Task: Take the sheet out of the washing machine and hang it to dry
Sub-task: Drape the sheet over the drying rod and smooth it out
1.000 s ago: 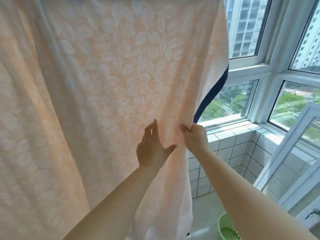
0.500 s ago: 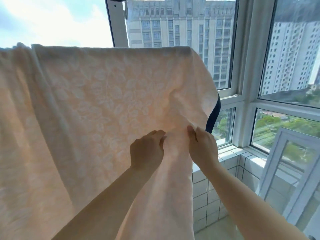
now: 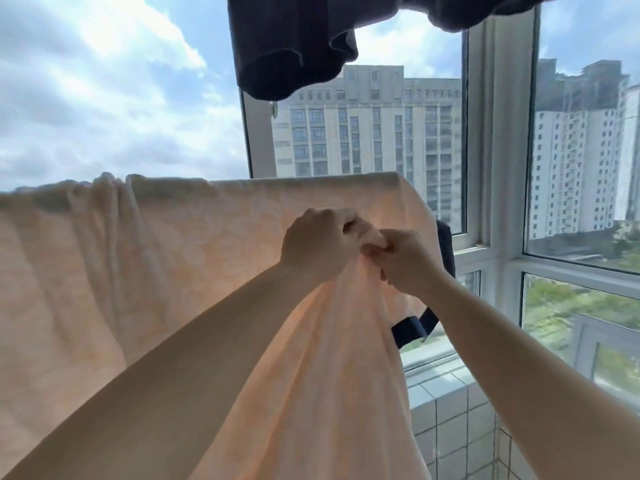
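We find no brand, label or legible writing on any item in view.

Against the frame half a second earlier, the view has tilted upward: dark garments [image 3: 294, 46] now show hanging along the top edge, where only a small dark scrap showed before, and far more sky is visible. The hands have risen and drawn together. Earlier they stood slightly apart on either side of a gathered fold; now they meet at one point, fingertips all but touching. The leaf pattern that was plain on the cloth earlier reads only faintly now.

The sheet [image 3: 173, 258], pale peach, hangs draped across the width of the view, its top fold running level from the left edge to a rounded corner at the right, in front of the window frame [image 3: 498, 140]. A dark blue border [image 3: 414, 327] of the cloth shows behind its right edge.

The left hand [image 3: 317, 242] is curled and grips a bunch of the sheet just below the top fold. The right hand [image 3: 407, 261] pinches the same bunch from the right side, fingers bent. From this pinched point the cloth falls in a gathered column between the two forearms to the bottom of the view.

A white tiled ledge [image 3: 446, 410] lies lower right, below the glass. Apartment blocks [image 3: 367, 133] stand outside.
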